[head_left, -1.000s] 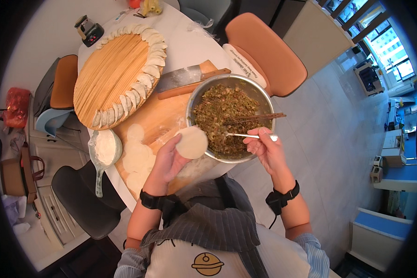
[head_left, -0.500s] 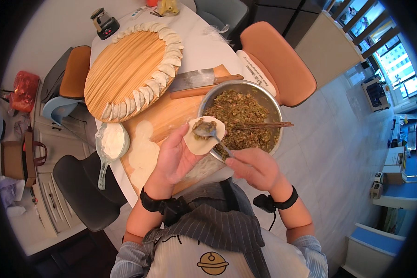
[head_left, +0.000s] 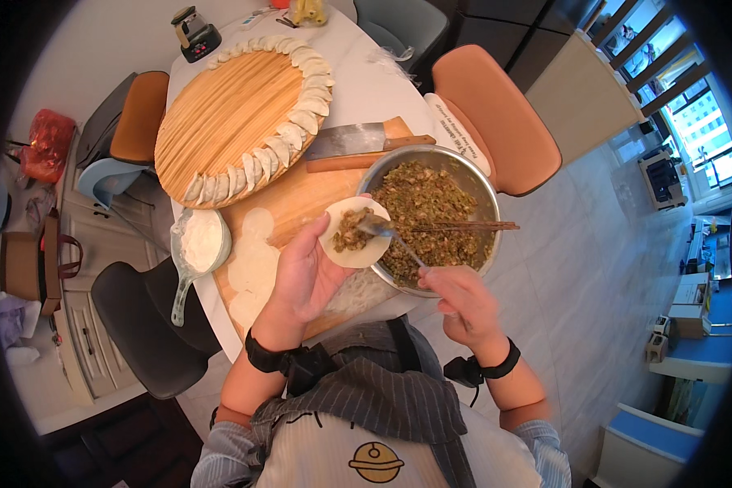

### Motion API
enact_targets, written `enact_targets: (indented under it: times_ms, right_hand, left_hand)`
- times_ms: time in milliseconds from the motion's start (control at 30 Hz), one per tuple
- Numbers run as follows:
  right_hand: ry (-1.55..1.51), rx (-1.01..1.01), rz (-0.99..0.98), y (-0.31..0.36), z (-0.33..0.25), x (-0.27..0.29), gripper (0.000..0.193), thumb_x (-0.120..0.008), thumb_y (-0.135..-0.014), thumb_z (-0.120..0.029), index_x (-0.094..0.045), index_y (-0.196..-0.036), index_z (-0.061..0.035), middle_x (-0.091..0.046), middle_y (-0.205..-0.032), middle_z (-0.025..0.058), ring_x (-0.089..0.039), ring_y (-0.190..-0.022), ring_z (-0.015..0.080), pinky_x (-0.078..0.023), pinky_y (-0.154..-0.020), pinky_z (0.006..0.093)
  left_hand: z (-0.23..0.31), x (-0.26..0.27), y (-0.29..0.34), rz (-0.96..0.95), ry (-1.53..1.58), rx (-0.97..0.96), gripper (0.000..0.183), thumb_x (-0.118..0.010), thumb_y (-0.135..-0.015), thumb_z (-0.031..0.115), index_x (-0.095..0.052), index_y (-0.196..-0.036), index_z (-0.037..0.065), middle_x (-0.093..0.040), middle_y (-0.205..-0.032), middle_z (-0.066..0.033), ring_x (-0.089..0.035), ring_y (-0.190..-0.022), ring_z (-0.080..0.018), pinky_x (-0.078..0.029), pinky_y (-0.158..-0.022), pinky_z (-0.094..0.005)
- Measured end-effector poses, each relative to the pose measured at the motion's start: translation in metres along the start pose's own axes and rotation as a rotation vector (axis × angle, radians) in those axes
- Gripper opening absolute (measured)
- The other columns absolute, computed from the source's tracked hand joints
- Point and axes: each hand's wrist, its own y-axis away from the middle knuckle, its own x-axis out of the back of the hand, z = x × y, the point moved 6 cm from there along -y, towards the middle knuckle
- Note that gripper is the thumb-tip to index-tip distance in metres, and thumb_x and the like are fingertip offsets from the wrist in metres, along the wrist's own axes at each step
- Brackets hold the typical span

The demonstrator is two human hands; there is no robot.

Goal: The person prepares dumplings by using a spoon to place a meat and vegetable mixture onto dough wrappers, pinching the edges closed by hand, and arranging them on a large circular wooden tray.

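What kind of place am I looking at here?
Probably the dining area of someone's home: padded chairs stand by a white table, which holds a wooden tray edged with dumplings and a metal bowl of filling.

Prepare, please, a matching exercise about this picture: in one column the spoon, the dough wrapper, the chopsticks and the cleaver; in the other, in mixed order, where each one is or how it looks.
Column 1
1. Spoon
2. Dough wrapper
3. Chopsticks
4. Cleaver

Column 2
A. Grey blade, brown handle
B. In the left hand, with filling on it
C. Held by the right hand
D. In the metal bowl, sticking out past its rim

Right pairs: 1-C, 2-B, 3-D, 4-A
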Motion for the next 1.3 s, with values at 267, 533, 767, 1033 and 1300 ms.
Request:
enact_targets:
  times_ms: [267, 533, 767, 1033, 1300]
  right_hand:
    - [0.098, -0.113, 0.218, 0.011, 0.0, 0.033, 0.027, -0.047, -0.093, -0.017, -0.058, -0.105, 0.0046, -0.062, -0.096, 0.0173, -0.062, -0.08, 0.0262, -0.05, -0.071, 0.0346]
    - [0.402, -0.323, -0.033, 0.122, 0.039, 0.03, 0.024, -0.057, -0.082, -0.006, -0.059, -0.105, 0.0012, -0.06, -0.093, 0.0158, -0.058, -0.08, 0.0316, -0.048, -0.07, 0.0362]
    - [0.468, -0.437, 0.014, 0.143, 0.051, 0.029, 0.021, -0.055, -0.081, -0.001, -0.059, -0.101, 0.0005, -0.062, -0.092, 0.0148, -0.06, -0.08, 0.0302, -0.049, -0.071, 0.0362]
    - [0.136, -0.119, 0.173, 0.053, -0.008, 0.034, 0.023, -0.045, -0.094, -0.014, -0.059, -0.101, 0.0022, -0.062, -0.083, 0.0139, -0.06, -0.069, 0.0241, -0.048, -0.063, 0.0316]
    - [0.115, 0.038, 0.053, -0.002, -0.012, 0.019, 0.03, -0.062, -0.075, 0.0, -0.06, -0.105, 0.0033, -0.06, -0.094, 0.0154, -0.06, -0.076, 0.0283, -0.049, -0.062, 0.0336]
  left_hand:
    - [0.0, 0.001, -0.003, 0.025, -0.175, -0.018, 0.048, -0.029, -0.097, 0.026, -0.033, -0.132, -0.007, -0.046, -0.13, -0.0173, -0.048, -0.119, -0.0257, -0.04, -0.1, -0.0367]
    - [-0.009, 0.019, -0.008, 0.141, -0.171, 0.025, 0.045, -0.031, -0.096, 0.024, -0.036, -0.131, -0.005, -0.049, -0.127, -0.0157, -0.051, -0.115, -0.0255, -0.042, -0.097, -0.0376]
    - [-0.02, 0.014, -0.011, 0.163, -0.12, 0.075, 0.045, -0.032, -0.095, 0.022, -0.035, -0.13, -0.006, -0.048, -0.128, -0.0163, -0.048, -0.117, -0.026, -0.04, -0.099, -0.0392]
    - [-0.032, 0.009, -0.021, 0.078, -0.071, 0.06, 0.045, -0.03, -0.096, 0.022, -0.033, -0.133, -0.004, -0.045, -0.131, -0.0156, -0.044, -0.121, -0.0245, -0.036, -0.102, -0.037]
    - [-0.039, -0.007, -0.039, 0.05, -0.07, -0.125, 0.044, -0.029, -0.097, 0.023, -0.032, -0.135, 0.001, -0.043, -0.134, -0.0115, -0.042, -0.123, -0.0217, -0.033, -0.103, -0.0349]
